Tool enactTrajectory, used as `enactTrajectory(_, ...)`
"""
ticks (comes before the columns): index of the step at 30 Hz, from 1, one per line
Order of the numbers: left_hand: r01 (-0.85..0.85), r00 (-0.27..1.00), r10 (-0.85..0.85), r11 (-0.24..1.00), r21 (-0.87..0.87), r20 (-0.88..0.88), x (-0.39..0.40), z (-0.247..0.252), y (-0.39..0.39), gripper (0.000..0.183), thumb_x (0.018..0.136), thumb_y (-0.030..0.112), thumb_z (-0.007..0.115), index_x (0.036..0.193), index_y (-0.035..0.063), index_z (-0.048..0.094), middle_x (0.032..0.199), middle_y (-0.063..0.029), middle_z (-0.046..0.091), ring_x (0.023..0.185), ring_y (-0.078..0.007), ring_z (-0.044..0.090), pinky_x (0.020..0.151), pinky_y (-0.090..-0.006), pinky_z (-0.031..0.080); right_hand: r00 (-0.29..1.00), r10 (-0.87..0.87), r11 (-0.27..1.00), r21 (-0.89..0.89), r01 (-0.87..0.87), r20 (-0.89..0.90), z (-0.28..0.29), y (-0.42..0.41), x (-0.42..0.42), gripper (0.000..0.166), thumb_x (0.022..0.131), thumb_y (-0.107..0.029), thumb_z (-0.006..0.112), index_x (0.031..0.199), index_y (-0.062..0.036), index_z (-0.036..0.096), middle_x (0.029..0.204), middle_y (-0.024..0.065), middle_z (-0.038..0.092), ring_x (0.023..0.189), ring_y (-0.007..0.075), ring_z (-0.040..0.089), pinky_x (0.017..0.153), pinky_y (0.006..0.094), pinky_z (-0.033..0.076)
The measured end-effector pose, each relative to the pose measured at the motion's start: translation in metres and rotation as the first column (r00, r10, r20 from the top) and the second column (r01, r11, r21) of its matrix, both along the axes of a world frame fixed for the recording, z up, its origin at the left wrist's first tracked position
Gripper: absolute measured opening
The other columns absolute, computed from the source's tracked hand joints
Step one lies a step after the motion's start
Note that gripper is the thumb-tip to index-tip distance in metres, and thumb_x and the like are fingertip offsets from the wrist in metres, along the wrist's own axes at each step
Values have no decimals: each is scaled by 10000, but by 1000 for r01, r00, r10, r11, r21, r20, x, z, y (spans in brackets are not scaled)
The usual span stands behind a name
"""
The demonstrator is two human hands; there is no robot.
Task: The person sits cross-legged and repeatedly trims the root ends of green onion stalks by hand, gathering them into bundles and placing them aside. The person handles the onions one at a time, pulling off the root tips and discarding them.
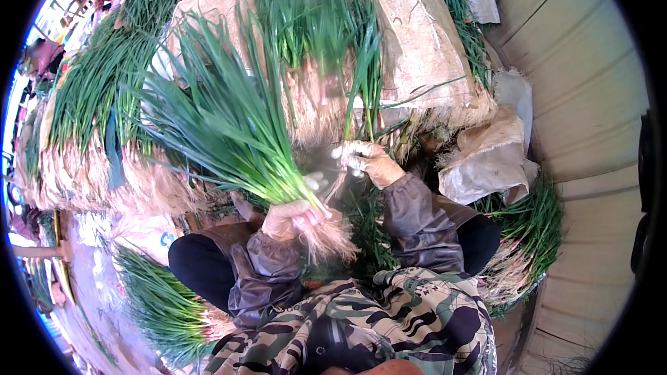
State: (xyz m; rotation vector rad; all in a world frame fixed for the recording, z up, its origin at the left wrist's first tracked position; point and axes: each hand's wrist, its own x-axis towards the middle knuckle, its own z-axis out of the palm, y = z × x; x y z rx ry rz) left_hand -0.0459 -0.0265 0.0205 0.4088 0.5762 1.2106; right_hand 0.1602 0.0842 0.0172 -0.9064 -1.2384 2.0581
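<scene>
My left hand (pixel 285 220), in a pale glove, grips a large bunch of green onions (pixel 245 153) near the bulbs; the leaves fan up and to the left, and the stringy roots hang toward my lap. To its right, my right hand (pixel 370 162), also gloved, pinches a few green onion stalks (pixel 368 94) near their root end. Beyond both hands, a pile of green onions (pixel 307 21) lies with its roots toward me, on and beside woven sacks (pixel 422 47).
Bundled green onions lie at the left (pixel 94 99), by my left knee (pixel 161 302) and by my right knee (pixel 526 245). A crumpled woven sack (pixel 487 161) sits right of my right hand. A pale ribbed wall (pixel 589 114) curves along the right. People (pixel 44 57) are at the far left.
</scene>
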Motion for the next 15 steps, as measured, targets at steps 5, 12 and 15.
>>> enactTrajectory(5,47,999,-49,998,-42,-24,-3,-24,4,413,715,52,652,1097,-24,513,1180,-207,479,1101,-330,488,812,-477,502,976,-218,946,250,206,19,-16,-12,-41,128,825,-7,502,879,-18,618,738,15,593,687,133,548,638,261,436)
enactTrajectory(12,74,997,-76,994,-75,-31,-5,-27,4,417,717,65,651,1093,-25,495,913,-169,582,878,-310,602,725,-473,531,706,-575,467,874,-131,413,5,-21,-56,107,782,-85,485,764,-55,586,748,118,610,713,277,603,616,366,491)
enactTrajectory(15,-4,994,9,999,-46,109,5,-9,-2,338,726,20,607,1049,-39,525,818,-185,601,614,-262,614,548,-371,534,420,-762,473,867,-158,493,-25,18,-43,89,792,-106,510,778,-79,594,742,117,603,697,255,601,615,359,507)
